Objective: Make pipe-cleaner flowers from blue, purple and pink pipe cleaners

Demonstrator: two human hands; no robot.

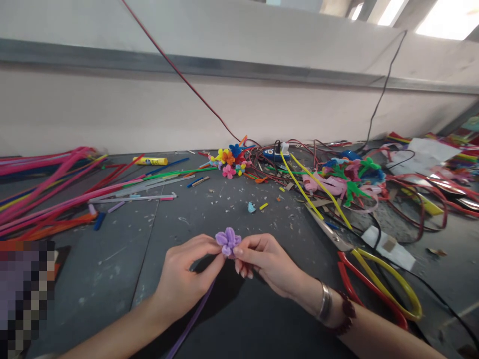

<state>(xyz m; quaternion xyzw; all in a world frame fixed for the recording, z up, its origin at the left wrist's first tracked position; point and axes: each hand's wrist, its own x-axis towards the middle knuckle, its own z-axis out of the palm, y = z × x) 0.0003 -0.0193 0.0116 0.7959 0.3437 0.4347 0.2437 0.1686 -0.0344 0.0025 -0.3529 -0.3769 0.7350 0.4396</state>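
Note:
Between my two hands is a small purple pipe-cleaner flower [228,241] with rounded looped petals. My left hand [190,267] pinches its left side between thumb and fingers. From the right, my right hand [262,257] grips the flower's edge with thumb and forefinger, the other fingers curled below. A long purple pipe-cleaner stem [192,319] runs down from under my left hand toward the bottom edge. Large scissors [368,279] with red and yellow handles lie to the right of my right forearm. The flower's underside is hidden by my fingers.
Pink, red and other coloured pipe cleaners [75,199] spread across the left. Finished small flowers [229,160] sit at the back, near tangled cables [258,169]. Green and pink pipe-cleaner pieces [344,182] lie at right. A yellow tube [150,160] rests by the wall.

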